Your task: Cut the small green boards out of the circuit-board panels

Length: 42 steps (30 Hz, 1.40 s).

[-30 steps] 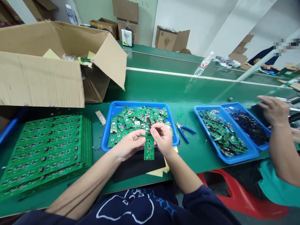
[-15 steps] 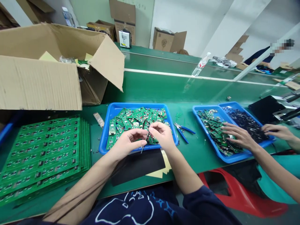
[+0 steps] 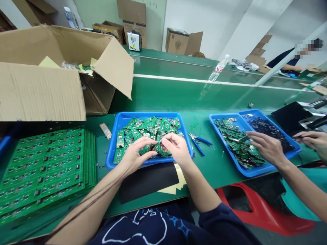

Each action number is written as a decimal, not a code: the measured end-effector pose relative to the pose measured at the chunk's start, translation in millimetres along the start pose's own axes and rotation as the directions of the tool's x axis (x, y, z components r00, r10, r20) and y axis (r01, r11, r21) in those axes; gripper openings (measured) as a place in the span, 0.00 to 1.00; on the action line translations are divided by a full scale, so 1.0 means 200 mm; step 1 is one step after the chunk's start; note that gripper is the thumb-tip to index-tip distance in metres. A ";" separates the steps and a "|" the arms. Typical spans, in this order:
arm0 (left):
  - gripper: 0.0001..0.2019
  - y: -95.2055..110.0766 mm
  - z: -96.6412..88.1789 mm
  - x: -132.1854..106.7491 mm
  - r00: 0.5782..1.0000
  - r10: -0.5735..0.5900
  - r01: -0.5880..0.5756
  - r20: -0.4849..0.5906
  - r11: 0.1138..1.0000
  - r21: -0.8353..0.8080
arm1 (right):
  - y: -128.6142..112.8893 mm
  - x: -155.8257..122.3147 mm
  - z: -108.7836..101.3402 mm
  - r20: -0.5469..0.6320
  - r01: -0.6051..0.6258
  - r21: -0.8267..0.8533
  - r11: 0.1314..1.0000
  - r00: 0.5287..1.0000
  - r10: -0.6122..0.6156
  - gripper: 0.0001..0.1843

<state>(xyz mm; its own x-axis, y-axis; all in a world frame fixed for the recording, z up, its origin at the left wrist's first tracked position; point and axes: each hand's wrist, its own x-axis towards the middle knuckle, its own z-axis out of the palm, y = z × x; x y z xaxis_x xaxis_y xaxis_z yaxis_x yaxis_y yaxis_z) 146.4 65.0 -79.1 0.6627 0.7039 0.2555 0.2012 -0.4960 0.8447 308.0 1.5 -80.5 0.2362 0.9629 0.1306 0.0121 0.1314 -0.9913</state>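
The left hand [image 3: 136, 153] and right hand [image 3: 176, 148] hang over the middle of the blue tray [image 3: 148, 114], fingers curled inward, their fingertips [image 3: 154, 141] close together just above the loose pile of green circuit boards [image 3: 150, 127]. Whether they pinch anything cannot be told, since the fingers hide the spot. With so little showing between the fingertips, a small board could slip and drop into the pile, perhaps knocking parts loose. Twisting too hard could bend a board. Left of the tray lies a stack of green board panels [image 3: 43, 173], and right of it lie blue-handled pliers [image 3: 196, 143], close enough for a wrist to knock. A stray board could land on the black mat [image 3: 148, 182] in front of the tray.
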 end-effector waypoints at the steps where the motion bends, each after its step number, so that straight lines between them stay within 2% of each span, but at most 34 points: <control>1: 0.13 0.00 0.00 0.00 1.000 -0.016 0.016 -0.007 1.000 0.010 | 0.00 -0.01 0.00 0.003 0.020 -0.017 1.000 1.000 -0.020 0.12; 4: 0.14 -0.02 0.01 0.00 0.999 -0.041 0.043 -0.033 0.998 0.049 | 0.02 -0.01 0.01 0.007 0.079 -0.062 0.995 0.997 -0.078 0.11; 6: 0.14 -0.03 0.02 0.00 0.997 -0.018 0.025 -0.073 0.996 0.087 | 0.03 -0.01 0.01 0.026 0.098 -0.065 0.993 0.995 -0.097 0.09; 8: 0.13 -0.05 0.02 0.00 0.990 0.044 -0.025 -0.137 0.990 0.139 | 0.03 0.00 -0.01 0.131 0.087 -0.015 0.996 0.988 -0.085 0.08; 9: 0.13 -0.06 0.02 0.00 0.981 0.083 -0.053 -0.174 0.984 0.172 | 0.02 0.01 -0.03 0.238 0.077 0.022 0.997 0.968 -0.080 0.08; 10: 0.12 -0.06 0.01 0.00 0.969 0.123 -0.078 -0.215 0.975 0.209 | 0.02 0.02 -0.06 0.380 0.062 0.057 0.996 0.922 -0.079 0.07; 12: 0.11 -0.07 0.00 0.00 0.934 0.209 -0.124 -0.289 0.950 0.287 | 0.01 0.03 -0.12 0.630 0.006 0.098 0.995 0.774 -0.067 0.07; 13: 0.11 -0.07 -0.01 0.00 0.913 0.262 -0.157 -0.313 0.933 0.324 | 0.00 0.03 -0.16 0.686 -0.026 0.111 0.993 0.726 -0.057 0.09; 14: 0.11 -0.07 -0.02 0.01 0.889 0.322 -0.199 -0.327 0.913 0.357 | 0.00 0.04 -0.20 0.692 -0.060 0.123 0.991 0.721 -0.042 0.14; 15: 0.11 -0.07 -0.03 0.01 0.862 0.384 -0.249 -0.330 0.889 0.383 | 0.01 0.05 -0.23 0.654 -0.085 0.141 0.986 0.756 -0.029 0.21; 16: 0.11 -0.07 -0.04 0.00 0.834 0.445 -0.301 -0.327 0.863 0.405 | 0.02 0.06 -0.26 0.577 -0.090 0.170 0.981 0.816 -0.025 0.28; 17: 0.11 -0.07 -0.04 0.00 0.807 0.499 -0.348 -0.316 0.834 0.427 | 0.03 0.07 -0.28 0.474 -0.071 0.202 0.977 0.880 -0.034 0.32; 19: 0.12 -0.06 -0.04 0.00 0.763 0.579 -0.404 -0.288 0.774 0.488 | 0.05 0.10 -0.30 0.202 0.028 0.235 0.972 0.976 -0.077 0.34; 20: 0.12 -0.05 -0.04 -0.01 0.746 0.612 -0.418 -0.263 0.738 0.530 | 0.06 0.11 -0.29 0.021 0.098 0.224 0.970 0.994 -0.105 0.32; 21: 0.12 -0.05 -0.04 -0.01 0.733 0.640 -0.428 -0.230 0.698 0.574 | 0.07 0.11 -0.28 -0.163 0.169 0.188 0.968 0.977 -0.139 0.29; 22: 0.13 -0.05 -0.03 -0.02 0.724 0.662 -0.437 -0.193 0.657 0.614 | 0.07 0.11 -0.26 -0.309 0.228 0.128 0.965 0.934 -0.180 0.27; 23: 0.14 -0.05 -0.03 -0.02 0.718 0.678 -0.446 -0.156 0.620 0.645 | 0.06 0.11 -0.24 -0.378 0.264 0.058 0.963 0.898 -0.224 0.24; 24: 0.14 -0.05 -0.03 -0.02 0.713 0.689 -0.451 -0.128 0.591 0.668 | 0.06 0.10 -0.21 -0.357 0.272 -0.008 0.962 0.898 -0.257 0.21; 25: 0.15 -0.06 -0.02 -0.03 0.709 0.696 -0.452 -0.113 0.572 0.685 | 0.05 0.08 -0.18 -0.251 0.255 -0.058 0.965 0.932 -0.261 0.18; 26: 0.15 -0.06 -0.02 -0.03 0.707 0.698 -0.443 -0.115 0.564 0.697 | 0.04 0.06 -0.15 -0.097 0.219 -0.090 0.972 0.969 -0.227 0.16; 27: 0.15 -0.06 -0.02 -0.03 0.707 0.696 -0.429 -0.126 0.563 0.707 | 0.04 0.05 -0.12 0.058 0.166 -0.110 0.980 0.985 -0.161 0.14; 28: 0.15 -0.07 -0.02 -0.03 0.706 0.694 -0.413 -0.141 0.564 0.715 | 0.03 0.03 -0.09 0.179 0.100 -0.117 0.988 0.981 -0.078 0.13; 29: 0.15 -0.07 -0.03 -0.03 0.705 0.693 -0.397 -0.154 0.565 0.723 | 0.04 0.01 -0.06 0.247 0.030 -0.104 0.994 0.969 -0.004 0.13; 30: 0.15 -0.08 -0.03 -0.02 0.705 0.691 -0.385 -0.164 0.566 0.729 | 0.04 0.00 -0.03 0.262 -0.033 -0.064 0.997 0.964 0.048 0.12; 33: 0.15 -0.08 -0.04 -0.01 0.702 0.689 -0.358 -0.181 0.560 0.747 | 0.07 0.00 0.04 0.193 -0.157 0.136 0.978 0.973 0.130 0.12; 35: 0.14 -0.09 -0.03 -0.01 0.702 0.680 -0.330 -0.211 0.573 0.750 | 0.08 0.00 0.07 0.178 -0.213 0.286 0.934 0.970 0.167 0.13; 37: 0.13 -0.09 -0.03 -0.01 0.708 0.660 -0.304 -0.250 0.604 0.737 | 0.08 0.01 0.09 0.224 -0.296 0.417 0.859 0.950 0.219 0.16; 39: 0.11 -0.10 -0.02 -0.01 0.734 0.619 -0.281 -0.278 0.650 0.706 | 0.08 0.02 0.10 0.301 -0.394 0.507 0.767 0.914 0.270 0.18; 42: 0.09 -0.10 -0.01 -0.01 0.806 0.523 -0.254 -0.276 0.728 0.637 | 0.07 0.02 0.08 0.431 -0.523 0.529 0.668 0.844 0.320 0.20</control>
<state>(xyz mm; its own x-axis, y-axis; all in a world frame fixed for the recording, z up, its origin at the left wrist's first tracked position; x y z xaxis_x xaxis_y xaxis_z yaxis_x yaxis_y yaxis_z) 139.9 74.8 -96.0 0.4401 0.4483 0.7780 0.4379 -0.8636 0.2499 293.5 11.0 -93.1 -0.2153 0.9562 -0.1984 -0.6299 -0.2912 -0.7200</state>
